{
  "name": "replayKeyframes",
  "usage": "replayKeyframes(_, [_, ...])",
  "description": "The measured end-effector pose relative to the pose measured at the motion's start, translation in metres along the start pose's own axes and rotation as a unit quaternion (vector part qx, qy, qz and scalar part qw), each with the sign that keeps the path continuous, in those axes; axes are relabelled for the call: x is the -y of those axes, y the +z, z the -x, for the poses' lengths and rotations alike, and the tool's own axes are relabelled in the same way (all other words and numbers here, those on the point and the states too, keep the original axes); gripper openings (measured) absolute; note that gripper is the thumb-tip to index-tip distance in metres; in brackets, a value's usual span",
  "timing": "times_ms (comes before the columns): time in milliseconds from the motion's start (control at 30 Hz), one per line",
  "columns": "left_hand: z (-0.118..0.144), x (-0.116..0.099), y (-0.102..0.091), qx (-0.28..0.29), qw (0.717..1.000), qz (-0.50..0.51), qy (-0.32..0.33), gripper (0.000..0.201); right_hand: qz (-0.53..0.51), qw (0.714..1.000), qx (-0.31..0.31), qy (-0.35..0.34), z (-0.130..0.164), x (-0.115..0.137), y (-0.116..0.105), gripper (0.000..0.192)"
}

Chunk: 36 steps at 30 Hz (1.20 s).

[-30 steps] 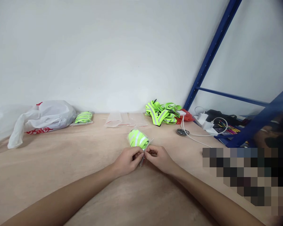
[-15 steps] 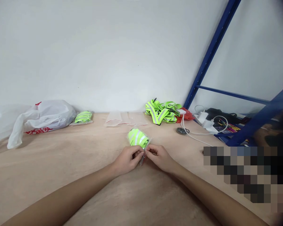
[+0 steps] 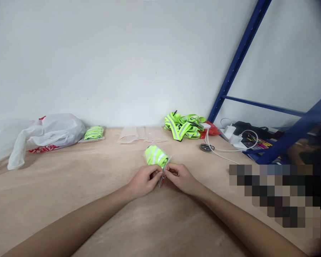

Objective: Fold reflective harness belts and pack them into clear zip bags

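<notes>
A clear zip-lock bag [image 3: 162, 180] lies in front of me with a folded yellow-green reflective strap [image 3: 155, 155] inside. My left hand [image 3: 146, 180] pinches the near, open-edge end of the bag from the left, thumb against fingers. From the right, my right hand [image 3: 181, 178] pinches the same edge, its fingertips close to those of the left. A red line shows along the edge below the fingers. Whether the seal is closed there I cannot tell.
At the back lie flat clear bags [image 3: 133, 135], a heap of reflective straps [image 3: 186, 126] and a packed strap [image 3: 94, 132]. A white plastic bag [image 3: 61, 130] is at left. White cables [image 3: 222, 151], a black oval object [image 3: 206, 147] and a blue metal frame [image 3: 238, 53] are at right.
The view has shifted very slightly. Both hands keep their pinch on the bag's edge, with hardly any visible movement.
</notes>
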<state>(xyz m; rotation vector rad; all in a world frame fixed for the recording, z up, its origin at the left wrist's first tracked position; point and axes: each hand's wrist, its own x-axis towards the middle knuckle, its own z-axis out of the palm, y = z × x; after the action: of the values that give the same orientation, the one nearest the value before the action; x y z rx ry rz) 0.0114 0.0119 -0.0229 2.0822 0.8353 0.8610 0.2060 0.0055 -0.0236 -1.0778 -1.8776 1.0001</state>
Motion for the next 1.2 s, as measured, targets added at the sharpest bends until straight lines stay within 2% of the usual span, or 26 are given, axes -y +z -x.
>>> replayKeyframes(267, [-0.0007,-0.0006,-0.0006,0.008,1.0,0.007,-0.002,0.023,-0.013,1.0,0.014,0.003,0.0003,0.0017,-0.0023,0.024])
replayKeyframes(867, [-0.0013,-0.0003,0.0005,-0.004,1.0,0.0,0.006,0.02,-0.02,0.999,-0.023,0.032,-0.0014,-0.0049,0.003,0.018])
replayKeyframes(1200, [-0.0006,0.0004,0.0016,-0.002,1.0,0.03,-0.009,0.018,-0.022,0.999,-0.014,0.027,-0.0009,-0.0007,0.0009,0.013])
